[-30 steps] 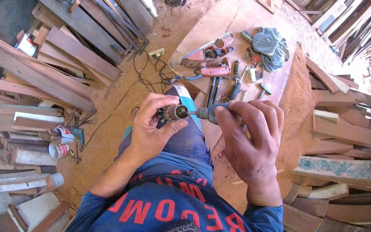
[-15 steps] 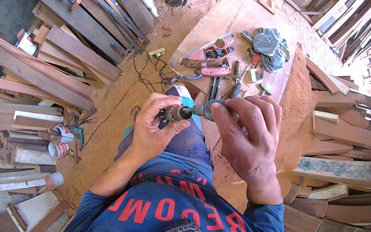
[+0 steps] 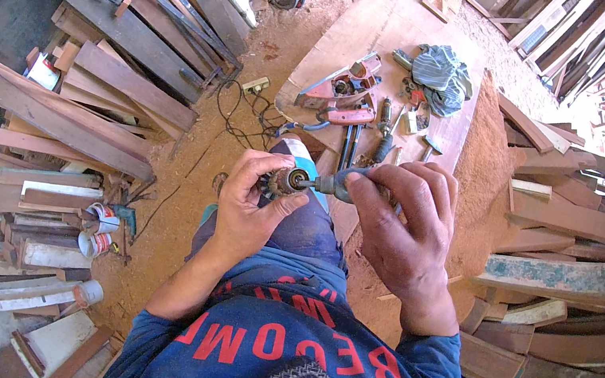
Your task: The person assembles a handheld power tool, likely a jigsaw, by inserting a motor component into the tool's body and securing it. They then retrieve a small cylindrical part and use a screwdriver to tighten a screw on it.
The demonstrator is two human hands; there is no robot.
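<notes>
My left hand is closed round a short, round metal part with a toothed or finned rim and a hollow end, perhaps a piece of a power tool's motor. In my right hand is a screwdriver with a grey-blue handle, gripped between thumb and fingers. Its shaft points left and its tip sits at the hollow end of the metal part. Both hands are above my lap. How deep the tip reaches is hidden.
Ahead, a wooden board bears a red power tool body, hand tools and a striped cloth. Black cords lie on the sawdust-covered floor left of it. Lumber stacks rise at right, more planks at left.
The metal part has turned slightly, so more of its hollow end shows. The screwdriver has shifted a little left and down, its tip still at that end.
</notes>
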